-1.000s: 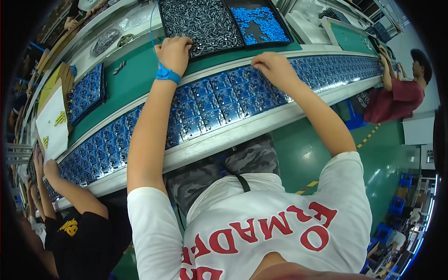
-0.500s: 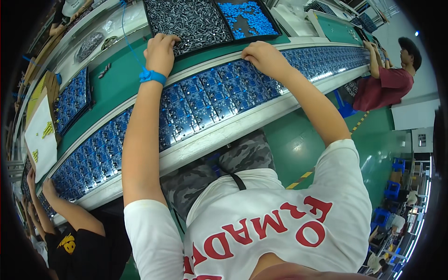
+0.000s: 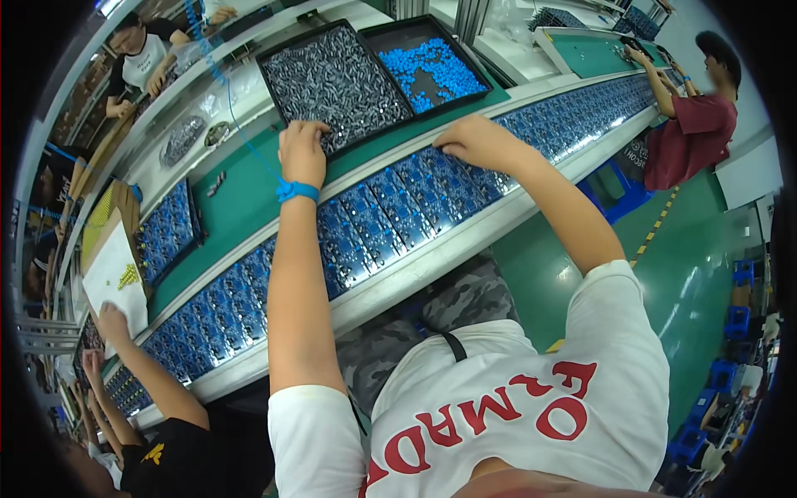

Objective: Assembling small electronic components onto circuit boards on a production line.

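Observation:
My left hand (image 3: pixel 303 153) rests at the near left edge of a black tray (image 3: pixel 267 75) heaped with small dark cylindrical parts (image 3: pixel 336 70). Its fingers are curled together over the parts, and whatever is between them is hidden. Above a row of blue circuit boards (image 3: pixel 378 207) hovers my right hand (image 3: pixel 481 143), thumb and fingers pinched close to the boards' far edge. Anything in that pinch is too small to make out. A second black tray (image 3: pixel 486 83) with small blue parts (image 3: pixel 432 70) adjoins the first, beyond my right hand. A blue band (image 3: pixel 297 191) circles my left wrist.
The boards lie along a rail-edged line (image 3: pixel 390 278). At left are a stack of boards (image 3: pixel 170 232) and a white sheet (image 3: pixel 112 274) with yellow parts. A co-worker's hand (image 3: pixel 114 322) reaches there; another person (image 3: pixel 693 133) works at far right. A blue stool (image 3: pixel 614 191) stands beyond the line.
The whole view has shifted, with the trays and line lower in the picture. Both my hands keep nearly the same places and poses. The left co-worker's hand has moved to the white sheet.

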A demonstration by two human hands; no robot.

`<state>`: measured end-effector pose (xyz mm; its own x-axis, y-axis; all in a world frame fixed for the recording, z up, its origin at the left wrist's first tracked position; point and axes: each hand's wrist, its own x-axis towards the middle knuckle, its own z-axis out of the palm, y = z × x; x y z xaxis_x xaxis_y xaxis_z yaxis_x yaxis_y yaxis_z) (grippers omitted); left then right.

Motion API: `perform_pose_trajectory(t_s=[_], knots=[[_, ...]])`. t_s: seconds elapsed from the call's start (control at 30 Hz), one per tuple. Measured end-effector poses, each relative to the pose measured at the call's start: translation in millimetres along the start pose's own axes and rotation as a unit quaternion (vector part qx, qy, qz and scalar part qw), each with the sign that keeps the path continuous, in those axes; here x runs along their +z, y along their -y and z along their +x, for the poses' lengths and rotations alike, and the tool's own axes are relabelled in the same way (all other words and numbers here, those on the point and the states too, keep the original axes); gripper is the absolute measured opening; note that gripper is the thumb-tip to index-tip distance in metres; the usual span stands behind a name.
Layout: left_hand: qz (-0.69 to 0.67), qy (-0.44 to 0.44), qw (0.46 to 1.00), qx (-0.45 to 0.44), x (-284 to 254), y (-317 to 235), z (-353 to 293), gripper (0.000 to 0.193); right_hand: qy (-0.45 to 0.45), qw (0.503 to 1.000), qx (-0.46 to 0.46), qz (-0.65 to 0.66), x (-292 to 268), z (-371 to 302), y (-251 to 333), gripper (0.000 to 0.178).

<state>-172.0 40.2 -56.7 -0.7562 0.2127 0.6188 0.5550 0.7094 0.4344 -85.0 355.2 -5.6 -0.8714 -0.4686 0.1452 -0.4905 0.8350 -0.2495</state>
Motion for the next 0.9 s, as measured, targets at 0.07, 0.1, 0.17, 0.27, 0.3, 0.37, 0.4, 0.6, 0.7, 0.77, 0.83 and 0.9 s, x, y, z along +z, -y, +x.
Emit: perform_pose_trajectory(t_s=[0.07, 0.1, 0.17, 0.27, 0.3, 0.37, 0.4, 0.6, 0.7, 0.77, 0.83, 0.9], knots=[[0.001, -0.003, 1.000, 0.003, -2, 1, -3, 0.016, 0.026, 0.992, 0.043, 0.112, -12, -2, 5, 0.026], [-0.001, -0.002, 1.000, 0.001, -4, 3, -4, 0.016, 0.039, 0.983, 0.063, 0.169, -16, -1, 6, 0.028], [-0.005, -0.004, 1.000, 0.004, -3, -1, -1, 0.016, -0.032, 0.979, 0.084, 0.183, -30, 10, -13, 0.030], [-0.009, -0.008, 1.000, 0.001, -3, -5, 0, 0.015, -0.160, 0.955, 0.125, 0.214, -42, 43, -49, 0.035], [-0.014, -0.009, 1.000, 0.007, 0, -8, 1, 0.015, -0.197, 0.962, 0.154, 0.112, -33, 54, -64, 0.035], [-0.019, -0.009, 1.000, -0.002, 1, -7, 0, 0.015, -0.231, 0.956, 0.179, 0.009, -6, 67, -81, 0.035], [-0.020, -0.012, 1.000, -0.009, -1, -3, -1, 0.015, -0.218, 0.959, 0.175, -0.043, 6, 73, -85, 0.034], [-0.003, -0.018, 0.999, -0.040, -1, -8, -1, 0.016, -0.199, 0.955, 0.171, -0.135, 16, 73, -79, 0.020], [-0.003, -0.016, 0.999, -0.048, -2, -7, -4, 0.015, -0.215, 0.947, 0.198, -0.130, 17, 76, -65, 0.014], [-0.020, -0.016, 0.998, -0.051, -1, -7, -4, 0.015, -0.208, 0.947, 0.202, -0.140, 16, 77, -65, 0.016], [-0.022, -0.021, 0.998, -0.049, -2, -6, -2, 0.014, -0.186, 0.947, 0.209, -0.159, 12, 80, -67, 0.020], [-0.032, -0.021, 0.998, -0.048, -2, -6, 0, 0.014, -0.191, 0.946, 0.210, -0.155, 14, 82, -67, 0.021]])
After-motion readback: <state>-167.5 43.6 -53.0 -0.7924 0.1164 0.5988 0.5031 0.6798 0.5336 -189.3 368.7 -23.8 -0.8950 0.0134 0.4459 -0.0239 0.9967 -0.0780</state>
